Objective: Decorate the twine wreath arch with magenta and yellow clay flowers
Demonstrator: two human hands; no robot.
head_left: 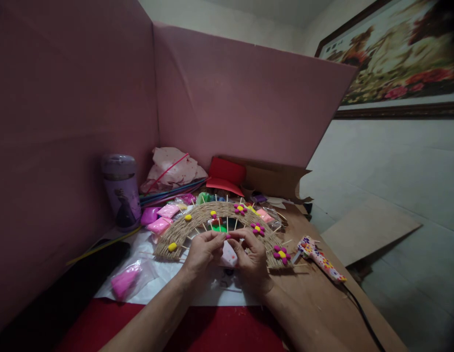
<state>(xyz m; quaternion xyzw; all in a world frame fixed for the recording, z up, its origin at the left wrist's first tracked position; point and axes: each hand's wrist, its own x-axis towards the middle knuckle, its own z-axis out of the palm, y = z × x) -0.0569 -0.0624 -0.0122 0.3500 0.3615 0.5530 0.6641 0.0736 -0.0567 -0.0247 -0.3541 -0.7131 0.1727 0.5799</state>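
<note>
My left hand [206, 249] and my right hand [251, 252] meet at the centre, fingertips pinched together around a small piece of magenta clay [227, 236]. Just beyond them lies a fan-shaped arch woven from brown twine [197, 226], with thin wooden sticks poking out along its edges. On its right half sit clay flowers with magenta petals and yellow centres, such as the flower [281, 254] at the lower end. Yellow clay dots, one being the dot [172, 247], mark the left half. One dot near the top has a bit of magenta beside it.
A flower-patterned glue gun [322, 260] with a black cord lies to the right on cardboard. Bags of coloured clay surround the arch, including a pink clay bag [124, 282] at left. A purple tumbler [121, 193] stands back left, near pink cloth [175, 168] and red card [227, 176].
</note>
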